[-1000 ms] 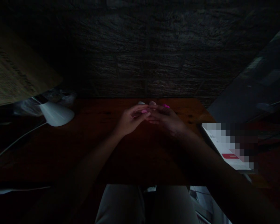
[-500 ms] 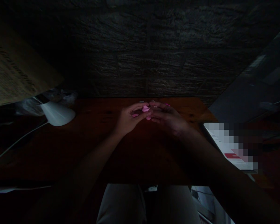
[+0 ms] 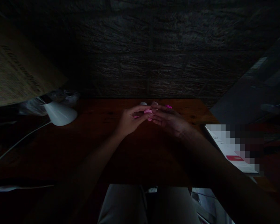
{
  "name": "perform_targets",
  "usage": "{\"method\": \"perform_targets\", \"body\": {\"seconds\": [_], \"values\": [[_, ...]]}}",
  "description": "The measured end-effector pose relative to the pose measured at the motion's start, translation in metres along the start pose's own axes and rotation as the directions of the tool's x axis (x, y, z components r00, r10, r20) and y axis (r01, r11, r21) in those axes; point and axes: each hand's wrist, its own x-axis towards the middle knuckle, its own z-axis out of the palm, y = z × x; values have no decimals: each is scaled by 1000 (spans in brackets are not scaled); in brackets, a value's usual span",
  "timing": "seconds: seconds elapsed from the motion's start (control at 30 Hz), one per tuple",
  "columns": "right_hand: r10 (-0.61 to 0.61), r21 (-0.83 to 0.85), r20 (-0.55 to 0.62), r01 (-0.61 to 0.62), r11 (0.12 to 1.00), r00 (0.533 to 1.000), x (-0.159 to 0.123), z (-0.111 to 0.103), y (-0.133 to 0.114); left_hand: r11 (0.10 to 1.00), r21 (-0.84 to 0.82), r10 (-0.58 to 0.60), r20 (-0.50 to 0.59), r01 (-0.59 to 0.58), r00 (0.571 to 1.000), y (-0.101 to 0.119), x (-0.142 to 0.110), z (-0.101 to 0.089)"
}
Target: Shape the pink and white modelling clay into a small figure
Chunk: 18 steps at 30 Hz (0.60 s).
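My left hand (image 3: 128, 120) pinches a pink piece (image 3: 148, 111); my right hand (image 3: 175, 122) curls against it, whether gripping I can't tell. A white piece (image 3: 143, 103) lies beyond them.

l hand (image 3: 130, 120), r hand (image 3: 175, 123), pink pc (image 3: 148, 111) btwn, tbl (image 3: 95, 124)

Pink piece (image 3: 148, 111) now flatter-looking between the fingers (image 3: 138, 108) than half a second ago

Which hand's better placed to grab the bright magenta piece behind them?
Right, I'd say: the right hand sits just in front of the magenta piece. The left hand is farther away, a light pink piece between thumb and fingers.
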Motion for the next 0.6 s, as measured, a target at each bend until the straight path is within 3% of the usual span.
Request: {"method": "perform_targets", "body": {"seconds": [0.17, 0.43, 0.6], "values": [[-18, 43, 10, 17, 999, 1000, 1, -1, 0, 995, -91, -39, 2, 39, 999, -2, 2, 1], [12, 20, -1, -12, 1000, 1000, 0, 2, -1, 999, -29, 27, -1, -27, 1000, -2, 0, 2], [-10, -4, -16, 10, 1000, 1000, 1, 0, 1, 999, 37, -32, -14, 33, 999, 3, -2, 2]]}}
